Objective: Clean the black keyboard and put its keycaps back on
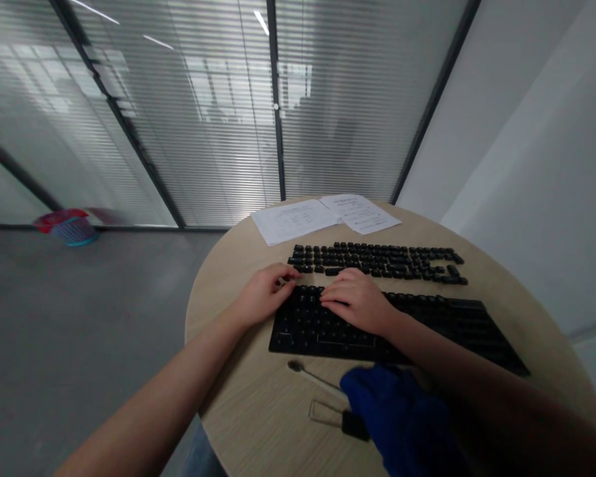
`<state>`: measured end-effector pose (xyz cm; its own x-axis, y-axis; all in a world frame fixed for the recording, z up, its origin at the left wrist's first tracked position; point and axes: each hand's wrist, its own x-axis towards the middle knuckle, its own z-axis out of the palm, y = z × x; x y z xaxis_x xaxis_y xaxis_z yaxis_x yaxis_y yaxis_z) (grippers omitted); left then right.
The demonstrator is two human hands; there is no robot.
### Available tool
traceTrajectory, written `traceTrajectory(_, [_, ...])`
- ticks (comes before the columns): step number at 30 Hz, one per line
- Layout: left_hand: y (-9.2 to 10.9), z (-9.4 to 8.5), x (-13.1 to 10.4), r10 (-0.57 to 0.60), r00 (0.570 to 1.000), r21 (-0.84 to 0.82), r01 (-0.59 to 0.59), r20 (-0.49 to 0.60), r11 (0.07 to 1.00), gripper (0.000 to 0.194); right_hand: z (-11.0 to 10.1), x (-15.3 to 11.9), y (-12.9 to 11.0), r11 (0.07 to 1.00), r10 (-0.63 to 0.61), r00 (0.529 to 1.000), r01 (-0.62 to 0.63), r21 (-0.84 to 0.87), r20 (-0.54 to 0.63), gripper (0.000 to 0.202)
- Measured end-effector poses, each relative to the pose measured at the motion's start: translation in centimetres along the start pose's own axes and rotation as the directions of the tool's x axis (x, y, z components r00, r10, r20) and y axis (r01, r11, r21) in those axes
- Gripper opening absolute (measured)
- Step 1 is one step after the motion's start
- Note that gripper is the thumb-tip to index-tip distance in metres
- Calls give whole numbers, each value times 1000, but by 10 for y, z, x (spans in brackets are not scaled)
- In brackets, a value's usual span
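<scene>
A black keyboard [322,324] lies on the round table, mostly bare of keycaps, with some caps along its upper edge. Behind it, loose black keycaps [367,258] are laid out in keyboard-like rows. My left hand [268,291] is at the keyboard's upper left corner, its fingers curled beside the nearest loose caps. Whatever may be between thumb and fingers is too small to make out. Over the keyboard's upper part, my right hand [355,301] has its fingers drawn together, tips down at the top row. The hand hides what is under them.
Printed papers [298,220] lie at the table's [248,424] far side. Nearer me are a brush-like tool [318,379], a wire keycap puller [352,424] with a black handle and a blue cloth [402,417]. A blue basket [74,230] stands on the floor by the glass partition.
</scene>
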<state>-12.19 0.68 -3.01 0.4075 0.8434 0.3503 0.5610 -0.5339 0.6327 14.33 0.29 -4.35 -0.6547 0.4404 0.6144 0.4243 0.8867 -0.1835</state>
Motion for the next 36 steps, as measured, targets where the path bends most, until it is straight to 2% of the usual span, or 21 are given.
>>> traceTrajectory(7, [2, 0, 1, 53, 997, 13, -53, 52, 998, 19, 2, 1, -2, 999, -18, 999, 19, -39, 31, 14])
traceTrajectory(15, [2, 0, 0, 106, 991, 26, -108, 85, 994, 15, 2, 0, 3, 998, 34, 996, -38, 47, 87, 13])
traceTrajectory(20, [11, 0, -2, 211, 969, 10, -215, 131, 977, 16, -2, -1, -1, 999, 53, 998, -53, 7, 27, 11])
traceTrajectory(23, [13, 3, -3, 254, 955, 37, -262, 152, 964, 20, -5, -1, 0, 996, 66, 997, -68, 62, 37, 11])
traceTrajectory(31, [6, 8, -2, 241, 951, 44, -254, 191, 966, 21, -1, 1, 6, 997, 47, 993, -54, 63, 105, 9])
traceTrajectory(33, [7, 7, -3, 244, 950, 52, -259, 195, 965, 22, 1, -1, 5, 998, 38, 996, -42, 54, 76, 11])
traceTrajectory(36, [10, 7, -5, 253, 947, 64, -270, 201, 961, 24, -1, -4, 6, 996, 68, 992, -62, 60, -105, 15])
